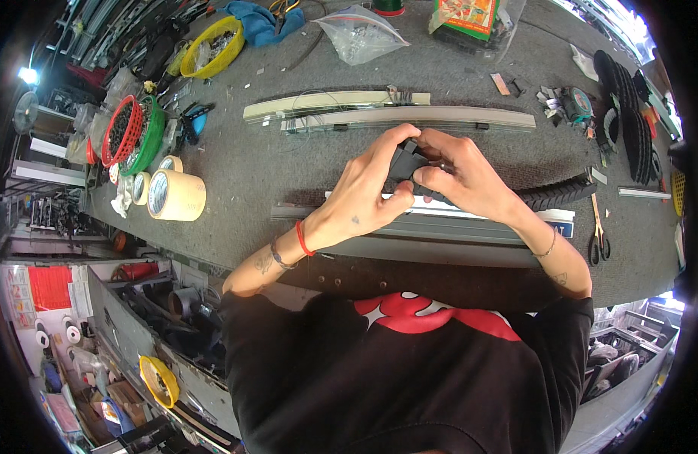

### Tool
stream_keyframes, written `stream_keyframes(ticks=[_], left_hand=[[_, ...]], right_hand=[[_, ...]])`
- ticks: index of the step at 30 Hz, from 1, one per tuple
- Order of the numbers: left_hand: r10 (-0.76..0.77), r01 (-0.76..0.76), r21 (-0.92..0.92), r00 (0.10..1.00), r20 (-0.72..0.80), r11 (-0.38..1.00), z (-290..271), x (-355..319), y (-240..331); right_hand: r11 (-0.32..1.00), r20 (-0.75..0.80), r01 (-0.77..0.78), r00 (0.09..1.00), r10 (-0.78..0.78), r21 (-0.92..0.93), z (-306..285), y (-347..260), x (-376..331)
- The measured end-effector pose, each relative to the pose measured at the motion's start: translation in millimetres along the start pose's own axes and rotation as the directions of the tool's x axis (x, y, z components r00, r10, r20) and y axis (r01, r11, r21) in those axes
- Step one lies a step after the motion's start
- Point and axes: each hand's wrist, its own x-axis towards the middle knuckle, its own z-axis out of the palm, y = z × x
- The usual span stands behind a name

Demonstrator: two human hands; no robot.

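Note:
Both my hands grip a small black block-shaped part (406,162) above the workbench. My left hand (370,180) pinches it from the left, thumb below and fingers over the top. From the other side my right hand (462,168) presses on it with thumb and curled fingers. Beneath them lie long grey and white metal profiles (364,248), partly covered by my hands. A black pleated strip (557,195) runs out to the right from behind my right wrist; whether it joins the black part is hidden. Beyond my hands rests a pale long rail (409,118) with thin cords.
Tape rolls (175,195), a red basket (122,130) and a green basket (147,140) sit at the left. A yellow basket (212,48) and a clear plastic bag (360,34) lie farther back. Scissors (599,240) and coiled black pleated strips (638,125) are at the right.

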Motion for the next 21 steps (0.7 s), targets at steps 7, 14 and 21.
stream_keyframes(ticks=[7,14,21], left_hand=[[-0.150,0.155,-0.049,0.984,0.091,0.987,-8.1,4.3,10.6],[-0.097,0.104,-0.054,0.989,0.116,0.993,-5.1,0.7,6.2],[-0.015,0.017,-0.041,0.998,0.056,0.999,5.3,-0.6,-3.1]], right_hand=[[0.993,0.044,-0.042,0.998,0.037,0.111,-4.4,0.0,1.8],[0.995,0.069,-0.093,0.993,0.096,-0.045,-5.4,0.1,1.1],[0.995,-0.006,-0.102,0.995,0.102,-0.019,4.6,5.4,-3.5]])
